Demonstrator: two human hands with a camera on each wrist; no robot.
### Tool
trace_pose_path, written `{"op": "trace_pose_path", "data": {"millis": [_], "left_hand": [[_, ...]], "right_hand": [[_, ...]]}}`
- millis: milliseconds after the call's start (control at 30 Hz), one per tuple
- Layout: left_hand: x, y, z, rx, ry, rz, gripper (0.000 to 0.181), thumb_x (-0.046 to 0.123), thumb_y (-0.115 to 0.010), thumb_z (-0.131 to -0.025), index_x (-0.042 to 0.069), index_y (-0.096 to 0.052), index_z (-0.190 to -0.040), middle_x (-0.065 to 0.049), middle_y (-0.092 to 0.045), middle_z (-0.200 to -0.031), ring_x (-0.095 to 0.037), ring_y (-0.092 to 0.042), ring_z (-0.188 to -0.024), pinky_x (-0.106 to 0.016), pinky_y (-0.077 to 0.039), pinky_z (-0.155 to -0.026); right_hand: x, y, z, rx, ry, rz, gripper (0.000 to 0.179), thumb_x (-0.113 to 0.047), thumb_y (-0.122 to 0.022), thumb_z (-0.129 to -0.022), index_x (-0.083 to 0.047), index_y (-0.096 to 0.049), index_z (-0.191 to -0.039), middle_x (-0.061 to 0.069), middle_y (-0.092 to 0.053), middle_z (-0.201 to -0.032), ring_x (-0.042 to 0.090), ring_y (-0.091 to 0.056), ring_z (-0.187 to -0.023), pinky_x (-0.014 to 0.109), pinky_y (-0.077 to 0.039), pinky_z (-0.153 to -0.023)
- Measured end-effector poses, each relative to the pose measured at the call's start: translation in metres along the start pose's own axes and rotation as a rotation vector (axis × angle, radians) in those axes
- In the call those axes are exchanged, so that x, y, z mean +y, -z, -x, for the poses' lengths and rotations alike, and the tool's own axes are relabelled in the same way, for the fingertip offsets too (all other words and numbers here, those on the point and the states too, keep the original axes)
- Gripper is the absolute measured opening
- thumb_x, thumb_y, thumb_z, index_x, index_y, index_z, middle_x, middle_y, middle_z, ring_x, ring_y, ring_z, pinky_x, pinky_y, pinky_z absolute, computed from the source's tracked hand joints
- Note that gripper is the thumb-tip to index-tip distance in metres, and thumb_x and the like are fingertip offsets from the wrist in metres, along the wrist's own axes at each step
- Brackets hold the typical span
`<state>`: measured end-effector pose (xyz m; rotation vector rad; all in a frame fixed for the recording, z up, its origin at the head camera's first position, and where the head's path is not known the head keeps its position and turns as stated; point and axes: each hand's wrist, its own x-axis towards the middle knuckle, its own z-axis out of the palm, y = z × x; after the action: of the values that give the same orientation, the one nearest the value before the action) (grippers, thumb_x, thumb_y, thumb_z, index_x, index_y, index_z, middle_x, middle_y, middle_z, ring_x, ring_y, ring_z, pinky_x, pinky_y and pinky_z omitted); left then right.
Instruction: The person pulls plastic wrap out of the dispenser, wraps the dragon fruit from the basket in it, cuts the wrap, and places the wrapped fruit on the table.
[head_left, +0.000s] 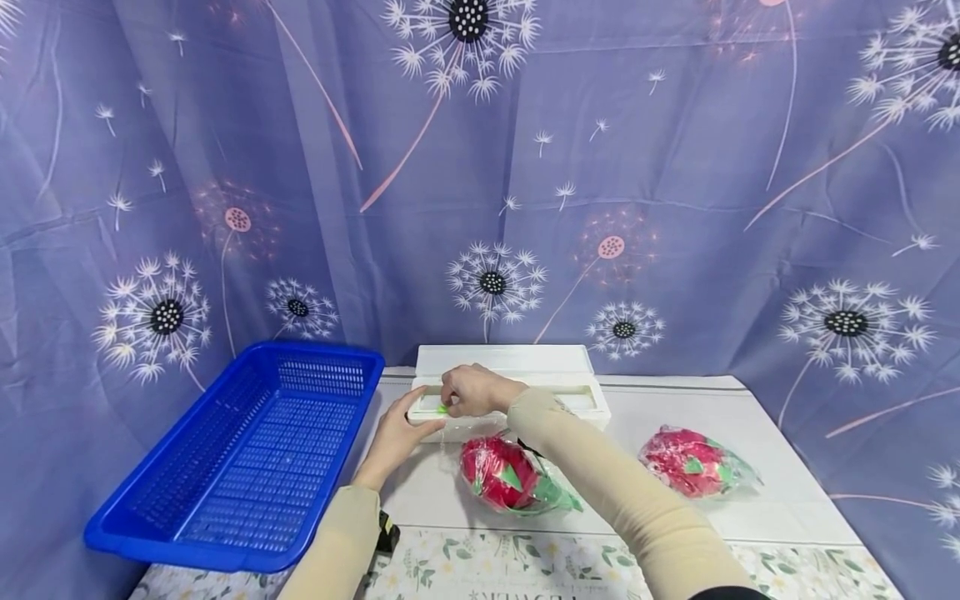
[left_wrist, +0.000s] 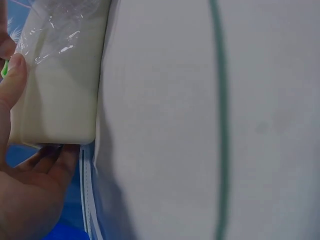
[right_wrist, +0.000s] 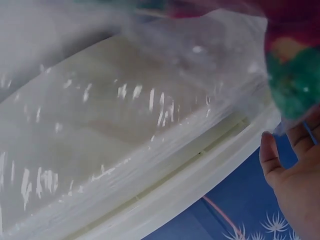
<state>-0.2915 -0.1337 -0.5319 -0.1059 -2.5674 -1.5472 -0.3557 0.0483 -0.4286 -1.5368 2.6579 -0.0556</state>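
Observation:
A white cling film dispenser (head_left: 517, 429) lies at the back of the table with its lid (head_left: 504, 360) raised. My left hand (head_left: 393, 435) grips its left end, thumb on the top edge and fingers round the end face. With curled fingers, my right hand (head_left: 474, 390) pinches a small green slide cutter (head_left: 442, 409) near that same end, mostly hidden by the fingers. Clear film (left_wrist: 57, 35) hangs over the dispenser's front and shines in the right wrist view. Just in front, under my right forearm, lies a film-wrapped red and green dragon fruit (head_left: 495, 475).
To the left stands a blue perforated plastic basket (head_left: 300, 533). A second wrapped dragon fruit (head_left: 686, 462) lies on the right of the white table cover (head_left: 787, 508). A flowered cloth (head_left: 465, 567) runs along the front, and a blue dandelion-print curtain (head_left: 675, 167) hangs behind.

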Motion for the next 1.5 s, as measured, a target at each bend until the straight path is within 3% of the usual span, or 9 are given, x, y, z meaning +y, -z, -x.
{"op": "trace_pose_path", "data": {"millis": [267,500,867,967,1100,1233,1367,1500], "left_hand": [[0.003,0.002,0.003,0.059,0.004,-0.01,0.08,0.039,-0.085,-0.074,0.016,-0.051,-0.143,-0.014,-0.055,-0.132,-0.029,-0.057,-0.108,-0.046,-0.045,-0.092],[0.008,0.003,0.005,0.134,0.016,-0.051,0.079,0.037,-0.089,-0.07,0.008,-0.052,-0.133,-0.013,-0.051,-0.11,-0.025,-0.052,-0.094,-0.038,-0.044,-0.079],[0.007,0.003,0.001,0.139,0.009,-0.073,0.07,0.039,-0.09,-0.067,0.013,-0.05,-0.118,-0.007,-0.053,-0.081,-0.019,-0.049,-0.068,-0.031,-0.04,-0.058],[0.005,0.002,0.0,0.123,0.011,-0.069,0.074,0.04,-0.089,-0.068,0.013,-0.05,-0.124,-0.007,-0.058,-0.081,-0.018,-0.053,-0.068,-0.031,-0.043,-0.058],[0.004,0.001,0.0,0.104,-0.069,-0.156,0.077,0.041,-0.086,-0.073,0.01,-0.056,-0.137,-0.009,-0.059,-0.09,-0.019,-0.053,-0.077,-0.035,-0.046,-0.069],[0.006,0.001,0.0,0.095,-0.181,-0.251,0.058,0.036,-0.083,-0.077,0.01,-0.067,-0.126,-0.007,-0.053,-0.086,-0.021,-0.049,-0.077,-0.041,-0.045,-0.075],[0.007,0.001,0.001,0.107,-0.219,-0.295,0.05,0.037,-0.083,-0.077,0.012,-0.072,-0.119,-0.003,-0.052,-0.083,-0.02,-0.05,-0.076,-0.041,-0.046,-0.073],[0.006,0.003,0.0,0.124,-0.237,-0.318,0.049,0.039,-0.084,-0.075,0.013,-0.073,-0.116,-0.006,-0.059,-0.086,-0.026,-0.057,-0.081,-0.043,-0.048,-0.076]], "right_hand": [[-0.003,0.001,-0.003,0.003,0.035,0.031,0.002,-0.017,-0.073,-0.08,-0.015,-0.073,-0.079,-0.005,-0.059,-0.082,0.012,-0.053,-0.073,0.028,-0.045,-0.065],[-0.004,0.002,-0.007,-0.02,0.022,0.005,0.004,-0.013,-0.074,-0.08,-0.015,-0.073,-0.077,-0.004,-0.062,-0.082,0.011,-0.054,-0.073,0.025,-0.045,-0.068],[-0.001,0.001,-0.003,0.028,0.078,-0.044,0.008,-0.009,-0.074,-0.081,-0.012,-0.072,-0.074,-0.002,-0.059,-0.075,0.011,-0.05,-0.066,0.024,-0.043,-0.063],[0.001,0.0,-0.002,0.031,0.075,-0.034,0.011,-0.01,-0.074,-0.082,-0.014,-0.07,-0.072,-0.003,-0.059,-0.075,0.01,-0.05,-0.065,0.024,-0.043,-0.062],[0.002,-0.001,-0.001,0.035,0.074,-0.022,0.014,-0.01,-0.073,-0.081,-0.015,-0.067,-0.069,-0.002,-0.06,-0.076,0.011,-0.051,-0.066,0.025,-0.043,-0.062],[0.001,0.0,0.0,0.033,0.076,-0.018,0.016,-0.009,-0.073,-0.081,-0.013,-0.066,-0.068,0.0,-0.063,-0.078,0.012,-0.053,-0.068,0.026,-0.045,-0.064],[0.003,-0.001,0.004,0.029,0.079,0.018,0.013,-0.011,-0.072,-0.083,-0.015,-0.068,-0.071,0.0,-0.064,-0.081,0.013,-0.054,-0.071,0.028,-0.046,-0.067],[0.009,-0.001,0.015,0.024,0.02,0.07,0.013,-0.017,-0.071,-0.084,-0.021,-0.068,-0.073,-0.007,-0.058,-0.079,0.011,-0.053,-0.077,0.031,-0.044,-0.067]]}}
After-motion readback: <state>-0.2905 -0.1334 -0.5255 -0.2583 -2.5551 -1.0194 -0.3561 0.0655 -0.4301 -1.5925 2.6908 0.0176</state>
